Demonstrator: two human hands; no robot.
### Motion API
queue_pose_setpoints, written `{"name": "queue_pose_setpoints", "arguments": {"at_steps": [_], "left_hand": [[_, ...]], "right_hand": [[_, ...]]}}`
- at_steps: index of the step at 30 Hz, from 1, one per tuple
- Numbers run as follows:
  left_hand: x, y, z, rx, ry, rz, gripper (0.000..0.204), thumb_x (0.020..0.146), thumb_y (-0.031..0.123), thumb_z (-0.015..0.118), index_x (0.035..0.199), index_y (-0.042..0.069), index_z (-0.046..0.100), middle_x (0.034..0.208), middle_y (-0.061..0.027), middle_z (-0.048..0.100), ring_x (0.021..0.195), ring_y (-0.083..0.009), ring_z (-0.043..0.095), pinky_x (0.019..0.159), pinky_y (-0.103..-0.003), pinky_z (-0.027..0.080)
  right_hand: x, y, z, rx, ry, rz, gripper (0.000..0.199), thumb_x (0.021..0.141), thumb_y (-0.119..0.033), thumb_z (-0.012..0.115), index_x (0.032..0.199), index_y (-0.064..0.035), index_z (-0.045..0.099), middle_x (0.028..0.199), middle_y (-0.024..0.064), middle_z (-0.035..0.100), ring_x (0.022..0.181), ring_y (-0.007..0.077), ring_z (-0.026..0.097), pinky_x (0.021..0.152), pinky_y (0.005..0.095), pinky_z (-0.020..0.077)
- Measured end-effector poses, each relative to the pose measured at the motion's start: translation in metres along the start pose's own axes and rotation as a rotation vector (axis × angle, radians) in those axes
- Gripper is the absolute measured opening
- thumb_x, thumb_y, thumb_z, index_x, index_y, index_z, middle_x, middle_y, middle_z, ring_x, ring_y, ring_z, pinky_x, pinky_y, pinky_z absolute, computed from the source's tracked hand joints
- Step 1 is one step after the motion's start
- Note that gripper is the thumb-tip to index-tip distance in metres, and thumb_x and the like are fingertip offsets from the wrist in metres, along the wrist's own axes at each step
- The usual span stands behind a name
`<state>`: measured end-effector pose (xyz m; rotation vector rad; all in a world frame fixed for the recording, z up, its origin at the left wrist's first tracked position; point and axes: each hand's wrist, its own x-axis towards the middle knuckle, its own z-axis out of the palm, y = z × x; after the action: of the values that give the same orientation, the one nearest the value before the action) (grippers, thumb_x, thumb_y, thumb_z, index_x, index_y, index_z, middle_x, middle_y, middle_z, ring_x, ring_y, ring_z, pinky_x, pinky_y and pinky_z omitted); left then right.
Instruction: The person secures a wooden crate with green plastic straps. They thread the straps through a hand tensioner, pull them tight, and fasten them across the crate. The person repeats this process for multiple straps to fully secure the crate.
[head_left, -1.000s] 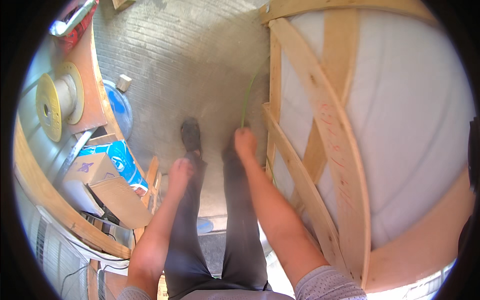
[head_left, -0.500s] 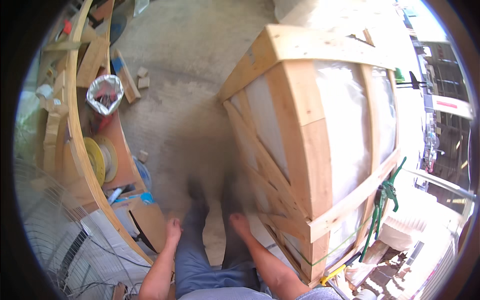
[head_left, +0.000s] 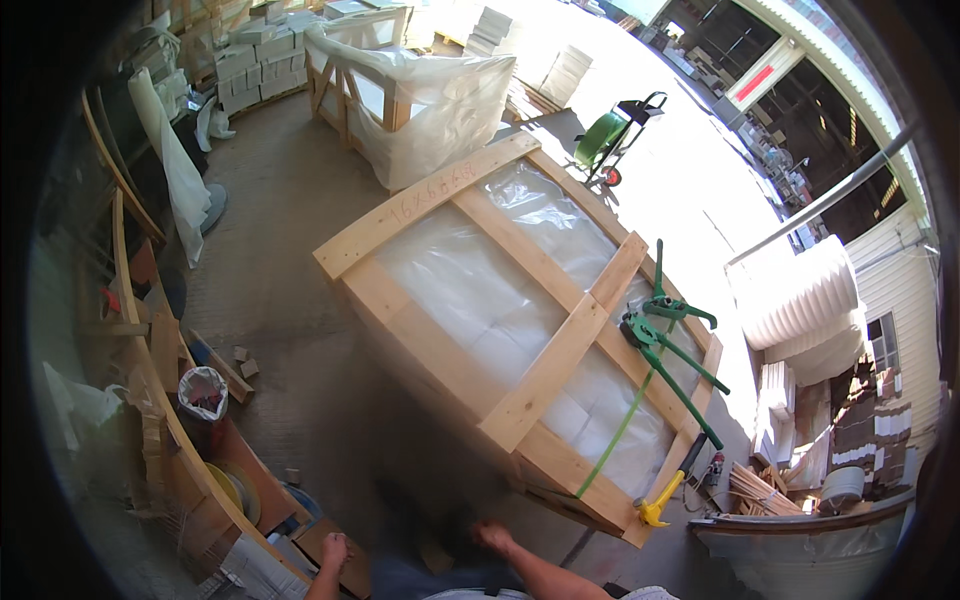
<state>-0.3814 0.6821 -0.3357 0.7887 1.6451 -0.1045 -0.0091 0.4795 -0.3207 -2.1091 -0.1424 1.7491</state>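
Note:
My left hand [head_left: 336, 548] hangs low by my left side, fingers curled in with nothing seen in them. On the other side, my right hand [head_left: 490, 535] is loosely closed and empty, nearest to the lower corner of a wooden crate [head_left: 400, 315]. Plastic-wrapped contents [head_left: 465, 285] show between the crate's boards. Across its top lie green strapping tools [head_left: 650, 330] with long handles, and a green strap [head_left: 622, 432] runs down from them. A hammer with a yellow head [head_left: 654, 510] and dark handle rests at the near right corner. Neither hand touches the crate.
At left, a wooden-edged bench [head_left: 150, 375] holds a foil-lined bucket [head_left: 203, 392] and a yellow spool [head_left: 228, 487]. Another plastic-covered crate [head_left: 440, 100] stands beyond, beside a green strapping cart [head_left: 600, 140]. Large white foam rolls [head_left: 800, 295] stand at right.
My view has lifted and shifted, so the crate's top and the yard beyond now show. Both hands sit lower in the picture, still hanging at my sides.

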Motion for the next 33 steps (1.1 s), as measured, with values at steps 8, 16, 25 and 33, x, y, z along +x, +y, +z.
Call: {"name": "queue_pose_setpoints", "arguments": {"at_steps": [8,16,25,33], "left_hand": [[-0.036,0.021,0.045,0.101,-0.074,0.138,0.029,0.097,0.025,0.046,0.109,0.001,0.055,0.078,-0.0133,0.061,0.055,-0.0239,0.061,0.045,-0.036,0.050],[-0.072,0.010,0.112,0.202,-0.121,0.271,0.025,0.094,0.023,0.050,0.103,0.001,0.059,0.075,-0.0114,0.062,0.056,-0.0226,0.064,0.046,-0.036,0.051],[-0.112,0.082,0.196,0.934,-0.201,0.703,0.029,0.092,0.024,0.051,0.100,0.000,0.066,0.078,-0.0139,0.068,0.069,-0.0205,0.068,0.063,-0.035,0.054],[-0.284,0.184,0.354,0.735,-0.701,1.081,0.025,0.094,0.019,0.052,0.105,0.000,0.065,0.084,-0.0098,0.068,0.065,-0.0153,0.064,0.065,-0.029,0.051]], "right_hand": [[-0.012,0.055,-0.009,0.182,0.008,-0.040,0.034,0.095,-0.030,0.054,0.110,-0.0017,0.064,0.090,0.0101,0.069,0.078,0.0220,0.067,0.068,0.0347,0.0553],[-0.061,0.196,-0.111,-0.573,0.299,-0.170,0.036,0.090,-0.033,0.049,0.081,-0.0085,0.074,0.087,0.0156,0.071,0.081,0.0346,0.068,0.071,0.0397,0.0542],[-0.149,0.348,-0.111,0.927,0.770,0.195,0.028,0.088,-0.023,0.056,0.095,0.0023,0.067,0.085,0.0150,0.068,0.063,0.0234,0.066,0.052,0.0367,0.0528],[-0.180,0.360,0.045,1.365,0.497,0.237,0.031,0.089,-0.024,0.060,0.106,0.0014,0.063,0.097,0.0150,0.069,0.073,0.0247,0.069,0.058,0.0354,0.0556]]}}
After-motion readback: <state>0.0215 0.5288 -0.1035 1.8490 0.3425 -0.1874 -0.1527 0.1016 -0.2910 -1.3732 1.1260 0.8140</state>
